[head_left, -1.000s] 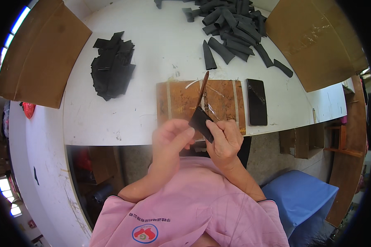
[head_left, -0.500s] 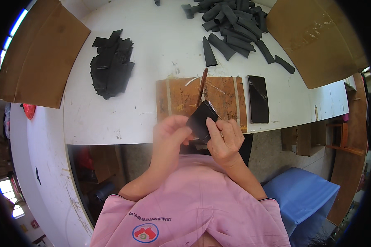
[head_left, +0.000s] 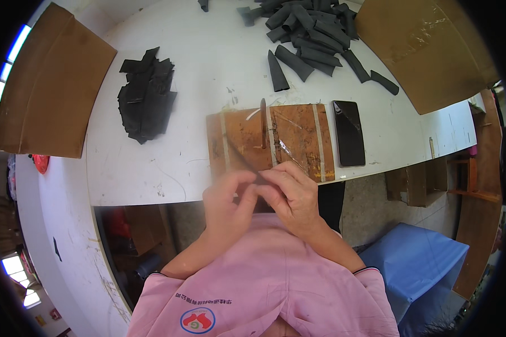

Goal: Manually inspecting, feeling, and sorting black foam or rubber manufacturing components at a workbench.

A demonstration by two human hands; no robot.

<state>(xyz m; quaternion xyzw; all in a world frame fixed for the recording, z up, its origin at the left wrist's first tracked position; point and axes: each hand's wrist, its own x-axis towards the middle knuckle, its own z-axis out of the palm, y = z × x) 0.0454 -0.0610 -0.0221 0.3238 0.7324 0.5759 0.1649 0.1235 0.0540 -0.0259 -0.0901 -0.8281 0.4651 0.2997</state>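
A thin black piece of material (head_left: 243, 158) is between my hands at the table's front edge, seen nearly edge-on and blurred. My right hand (head_left: 292, 192) pinches its near end between thumb and fingers. Closed beside it, my left hand (head_left: 229, 199) has thumb and fingertips against the same end; motion smears it. Just beyond lies a brown wooden board (head_left: 303, 126) with light strips across it. A slim brown pointed rod (head_left: 263, 126) stands up from the board.
A stack of flat black pieces (head_left: 146, 101) lies at left, and a heap of dark tapered tubes (head_left: 309, 36) at the far right. A phone (head_left: 349, 133) rests right of the board. Cardboard boxes (head_left: 53, 84) flank the table; a blue bin (head_left: 413, 261) stands lower right.
The black piece has turned from showing its flat face to nearly edge-on. My right hand has moved left, closer to my left hand. The rod is less covered now.
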